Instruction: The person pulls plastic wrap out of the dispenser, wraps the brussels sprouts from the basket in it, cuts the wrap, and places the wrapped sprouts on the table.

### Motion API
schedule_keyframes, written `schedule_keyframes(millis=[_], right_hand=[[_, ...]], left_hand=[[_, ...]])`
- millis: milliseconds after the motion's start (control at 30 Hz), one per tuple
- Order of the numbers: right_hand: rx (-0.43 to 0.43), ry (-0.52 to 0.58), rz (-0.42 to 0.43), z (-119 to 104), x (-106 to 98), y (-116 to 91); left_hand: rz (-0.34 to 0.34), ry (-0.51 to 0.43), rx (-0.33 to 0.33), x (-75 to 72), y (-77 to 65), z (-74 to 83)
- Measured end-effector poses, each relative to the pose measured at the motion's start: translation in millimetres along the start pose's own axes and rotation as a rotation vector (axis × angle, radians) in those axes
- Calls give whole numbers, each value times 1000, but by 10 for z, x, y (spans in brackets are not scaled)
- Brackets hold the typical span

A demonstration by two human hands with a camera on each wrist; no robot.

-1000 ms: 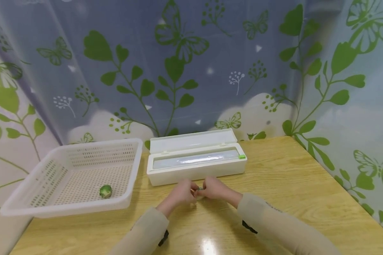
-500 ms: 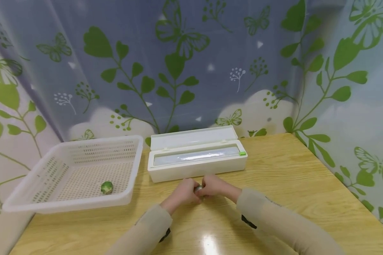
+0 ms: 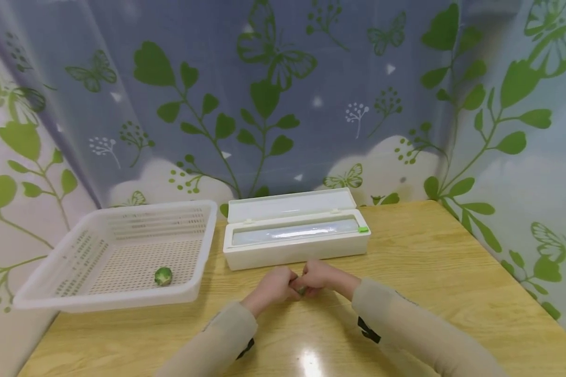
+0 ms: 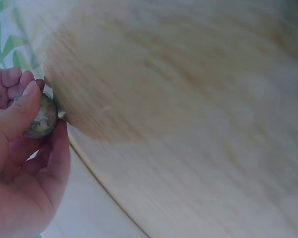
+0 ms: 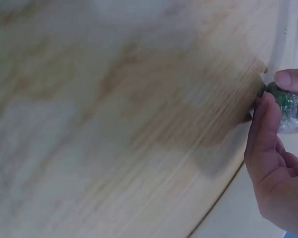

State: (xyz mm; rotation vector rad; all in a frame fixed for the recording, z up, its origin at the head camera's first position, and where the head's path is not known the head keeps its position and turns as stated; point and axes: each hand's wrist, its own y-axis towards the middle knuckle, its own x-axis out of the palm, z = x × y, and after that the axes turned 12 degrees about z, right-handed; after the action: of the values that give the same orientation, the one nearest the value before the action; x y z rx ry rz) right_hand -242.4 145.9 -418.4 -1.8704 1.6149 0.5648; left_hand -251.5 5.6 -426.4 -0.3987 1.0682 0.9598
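Observation:
Just in front of the white box, my left hand [image 3: 273, 285] and right hand [image 3: 319, 275] meet over the table. Between their fingertips is a small Brussels sprout [image 4: 45, 119] wrapped in shiny clear plastic film. The left thumb and fingers pinch it from one side in the left wrist view. From the other side the right fingers grip it, and the green sprout [image 5: 287, 106] shows through crinkled film in the right wrist view. In the head view the fingers hide most of it.
A long white cling film box [image 3: 297, 251], lid raised, holds a film roll behind the hands; a green slider [image 3: 362, 229] sits at its right end. To the left, a white plastic basket [image 3: 122, 303] holds another Brussels sprout [image 3: 163, 276]. A patterned curtain hangs behind.
The fingers have shifted round the wrapped sprout, which shows less between them than half a second ago. Both hands stay in front of the box; the head view has swung slightly.

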Motion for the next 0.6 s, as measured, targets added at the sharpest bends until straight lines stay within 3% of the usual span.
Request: schedule_keyframes(millis=[267,600], right_hand=[[7,-16,27,-27,34,-24],[-32,-4,-39,-42,40,-61]], left_hand=[[-3,-35,-67,-9,-7,27],[-36,-68,7,-55,-19,-41]])
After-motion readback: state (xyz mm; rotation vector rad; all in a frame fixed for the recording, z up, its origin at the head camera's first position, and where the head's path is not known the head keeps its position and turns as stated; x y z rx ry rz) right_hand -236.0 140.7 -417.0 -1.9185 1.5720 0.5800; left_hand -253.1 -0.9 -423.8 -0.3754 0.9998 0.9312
